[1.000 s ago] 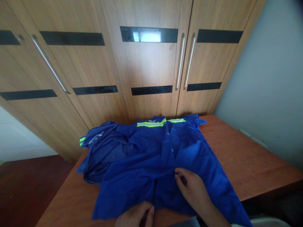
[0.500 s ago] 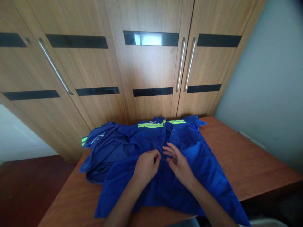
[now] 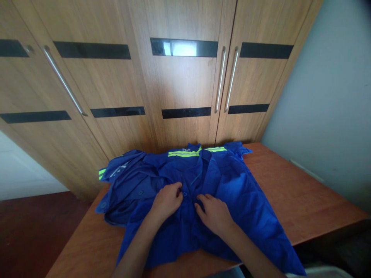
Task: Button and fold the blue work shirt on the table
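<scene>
A blue work jacket (image 3: 246,208) with yellow-green reflective strips lies spread out, its front facing up. My left hand (image 3: 168,200) is closed on the left front panel, beside a round button (image 3: 184,194). On the right front panel, my right hand (image 3: 214,212) has its fingers and thumb curled together at the cloth's edge. A narrow gap separates the two hands, with the jacket's front opening between them. The cloth right under the fingertips is hidden.
A brown wooden table (image 3: 292,193) carries the jacket. Bunched dark blue cloth with buttons (image 3: 133,189) lies at the left. Behind stands a wooden wardrobe (image 3: 185,85) with metal handles, and a pale wall (image 3: 333,96) rises at the right.
My hands have moved apart and slightly toward me, the left one leftward. The right hand's fingers have gone from spread to curled on the cloth. A button now shows, and the lower hem has shifted.
</scene>
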Available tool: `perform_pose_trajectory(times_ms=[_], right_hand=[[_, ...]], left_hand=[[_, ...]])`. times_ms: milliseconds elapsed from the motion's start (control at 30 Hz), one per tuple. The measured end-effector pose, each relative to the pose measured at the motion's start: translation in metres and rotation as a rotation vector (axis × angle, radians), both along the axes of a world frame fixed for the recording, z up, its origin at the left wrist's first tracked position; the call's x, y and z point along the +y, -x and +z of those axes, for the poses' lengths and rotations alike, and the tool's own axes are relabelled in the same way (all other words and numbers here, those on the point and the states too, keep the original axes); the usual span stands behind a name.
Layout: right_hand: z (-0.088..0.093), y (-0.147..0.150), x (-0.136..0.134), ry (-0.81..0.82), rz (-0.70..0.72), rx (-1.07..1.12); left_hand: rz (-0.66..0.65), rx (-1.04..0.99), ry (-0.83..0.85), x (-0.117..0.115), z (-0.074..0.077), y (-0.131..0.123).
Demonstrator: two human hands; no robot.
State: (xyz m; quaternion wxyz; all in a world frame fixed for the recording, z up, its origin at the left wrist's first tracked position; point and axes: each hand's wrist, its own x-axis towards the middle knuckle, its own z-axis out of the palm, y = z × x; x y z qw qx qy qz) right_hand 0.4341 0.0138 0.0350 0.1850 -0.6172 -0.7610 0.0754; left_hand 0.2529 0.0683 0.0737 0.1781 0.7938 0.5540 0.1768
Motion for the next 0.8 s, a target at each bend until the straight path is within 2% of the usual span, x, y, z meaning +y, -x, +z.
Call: perform_pose_trajectory(times_ms=[133,200,333,433,600,800], right_hand=[[-0.006,-0.003,0.005,0.034,-0.061,0.118],[-0.010,-0.008,0.006,0.069,-0.064,0.279],[-0.011,-0.023,0.001,0.083,0.015,0.687],[-0.010,-0.033,-0.005,0.074,0.025,0.849],[-0.022,-0.048,-0.009,0.028,-0.112,0.846],[-0.035,-0.064,-0.012,0.047,-0.228,0.766]], left_hand=[[-0.044,-0.003,0.014,-0.002,0.004,-0.004],[-0.060,-0.015,0.030,-0.002,0.007,-0.006],[-0.061,-0.073,0.026,0.000,0.009,-0.012],[-0.098,-0.197,0.036,-0.001,0.008,-0.018],[-0.123,-0.432,0.067,-0.006,-0.007,-0.031],[-0.110,-0.520,0.103,-0.008,-0.031,-0.039]])
